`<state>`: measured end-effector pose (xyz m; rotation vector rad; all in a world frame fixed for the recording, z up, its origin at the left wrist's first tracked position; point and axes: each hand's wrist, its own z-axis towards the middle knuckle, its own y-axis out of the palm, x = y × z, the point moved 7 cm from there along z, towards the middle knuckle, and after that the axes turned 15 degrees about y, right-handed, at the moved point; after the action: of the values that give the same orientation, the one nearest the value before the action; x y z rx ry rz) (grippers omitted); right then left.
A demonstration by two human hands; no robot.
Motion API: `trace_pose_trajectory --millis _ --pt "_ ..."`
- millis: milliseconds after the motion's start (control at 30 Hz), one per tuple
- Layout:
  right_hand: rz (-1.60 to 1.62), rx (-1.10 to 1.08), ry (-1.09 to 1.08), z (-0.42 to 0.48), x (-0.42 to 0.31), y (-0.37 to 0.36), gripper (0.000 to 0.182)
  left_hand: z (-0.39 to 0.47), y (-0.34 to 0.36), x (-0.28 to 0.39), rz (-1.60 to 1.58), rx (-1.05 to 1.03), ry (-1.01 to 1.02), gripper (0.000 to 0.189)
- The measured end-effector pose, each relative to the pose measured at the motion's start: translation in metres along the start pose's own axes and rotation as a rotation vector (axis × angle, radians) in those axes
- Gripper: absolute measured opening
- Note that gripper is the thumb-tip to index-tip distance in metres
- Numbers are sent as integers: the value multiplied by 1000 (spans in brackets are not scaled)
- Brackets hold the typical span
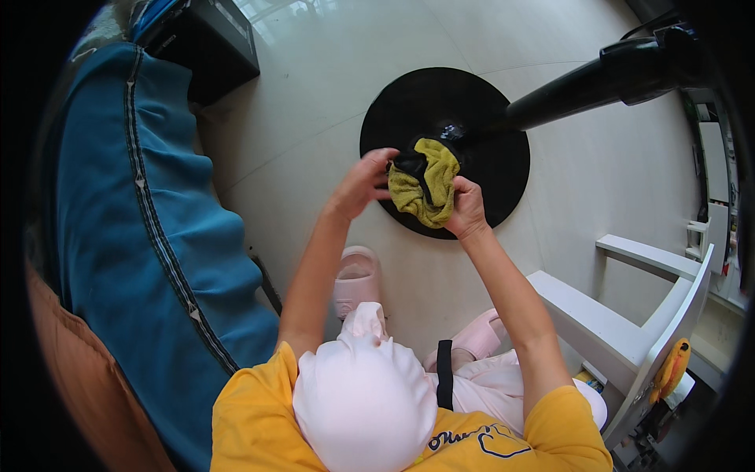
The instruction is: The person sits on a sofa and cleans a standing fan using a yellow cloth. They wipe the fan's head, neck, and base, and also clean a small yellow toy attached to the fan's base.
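Observation:
A bunched yellow-green terry cloth with black parts is up in front of me, over a round black stand base. My right hand grips the cloth at its right side, fingers folded against it. On the other side is my left hand, slightly blurred, its fingers spread by the black edge of the cloth. Whether those fingertips touch the cloth is hard to make out.
A black pole slants from the base to the upper right. Blue fabric with a patterned band drapes along the left. Behind it stands a black box. White furniture is at my right, with a yellow-orange plush toy hanging there.

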<state>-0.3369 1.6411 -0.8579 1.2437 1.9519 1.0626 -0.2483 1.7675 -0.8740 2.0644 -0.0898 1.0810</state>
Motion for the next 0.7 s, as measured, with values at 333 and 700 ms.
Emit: trace_pose_trajectory --millis 333,700 --pt "-725 395 -30 -4 -6 -2 38 -21 -7 -24 125 177 -18 40" --pt "-1691 1246 -415 -8 -45 -63 56 -33 44 -46 1801 -32 328 82"
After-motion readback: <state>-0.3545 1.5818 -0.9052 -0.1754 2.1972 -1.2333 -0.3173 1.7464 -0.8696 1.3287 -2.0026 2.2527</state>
